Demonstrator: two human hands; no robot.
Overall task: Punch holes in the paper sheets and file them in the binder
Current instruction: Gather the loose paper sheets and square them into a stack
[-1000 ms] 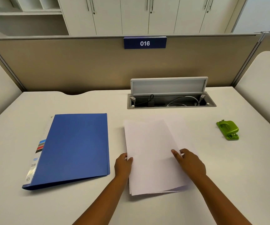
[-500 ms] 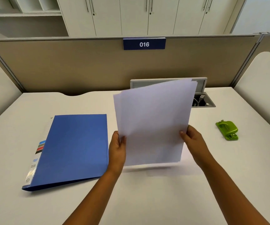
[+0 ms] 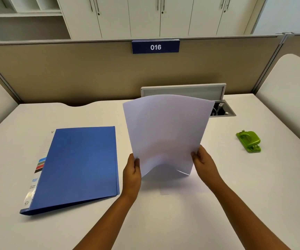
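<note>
While upright, sheets pinched btwn L grip, R grip.

Head view looks forward, down over desk.

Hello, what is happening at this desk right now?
A person holds a stack of white paper sheets upright above the desk, the left hand gripping one side edge and the right hand the other. The blue binder lies closed to the left. The green hole punch sits untouched to the right, so no punching has begun.
</note>
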